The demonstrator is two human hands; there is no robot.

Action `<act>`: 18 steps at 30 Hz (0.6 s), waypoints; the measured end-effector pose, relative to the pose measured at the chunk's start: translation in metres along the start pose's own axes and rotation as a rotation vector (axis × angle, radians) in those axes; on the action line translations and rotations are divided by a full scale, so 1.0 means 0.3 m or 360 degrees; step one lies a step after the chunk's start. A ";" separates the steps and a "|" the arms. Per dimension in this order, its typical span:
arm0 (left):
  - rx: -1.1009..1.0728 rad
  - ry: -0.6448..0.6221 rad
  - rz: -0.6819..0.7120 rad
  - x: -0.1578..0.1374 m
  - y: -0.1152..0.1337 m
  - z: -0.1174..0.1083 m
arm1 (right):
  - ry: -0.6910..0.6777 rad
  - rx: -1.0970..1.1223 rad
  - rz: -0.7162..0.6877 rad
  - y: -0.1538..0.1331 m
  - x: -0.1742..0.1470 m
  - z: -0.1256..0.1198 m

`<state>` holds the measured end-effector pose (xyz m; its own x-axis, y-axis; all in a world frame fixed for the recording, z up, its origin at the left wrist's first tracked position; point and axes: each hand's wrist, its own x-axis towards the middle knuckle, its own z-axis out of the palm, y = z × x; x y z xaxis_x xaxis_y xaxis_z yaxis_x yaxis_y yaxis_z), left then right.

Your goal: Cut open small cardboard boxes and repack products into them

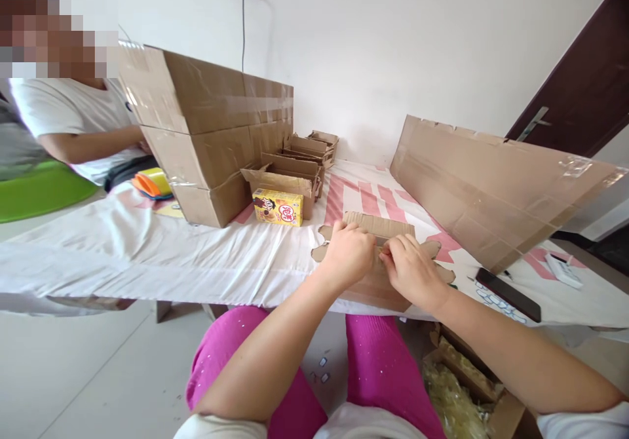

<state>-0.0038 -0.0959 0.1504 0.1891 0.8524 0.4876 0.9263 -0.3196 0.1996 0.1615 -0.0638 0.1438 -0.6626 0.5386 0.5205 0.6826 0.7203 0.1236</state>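
A brown cardboard box point(376, 293) lies at the table's front edge before me, with a ribbed flap point(381, 224) at its far side and rounded tabs sticking out left and right. My left hand point(350, 249) is closed at the middle of the box, fingers curled over its edge. Right beside it, my right hand point(413, 270) is closed too, thumb and fingers pinched at the same seam. The fingertips almost meet, and the exact spot they grip is partly hidden.
A yellow printed box point(278, 208) stands left, before several open cartons point(287, 177). Taped cartons point(211, 137) form a wall there; a cardboard panel point(491, 183) stands right. A phone point(508, 293) lies near the right front edge. A person point(83, 124) sits far left.
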 end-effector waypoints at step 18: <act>-0.0407 -0.0023 -0.0410 0.025 -0.041 0.057 | 0.0409 -0.0098 -0.0840 0.054 0.026 0.073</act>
<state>-0.0082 -0.0784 0.1370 -0.0338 0.9236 0.3818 0.8330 -0.1851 0.5214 0.1606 -0.0385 0.1313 -0.8269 -0.0146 0.5621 0.3025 0.8311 0.4666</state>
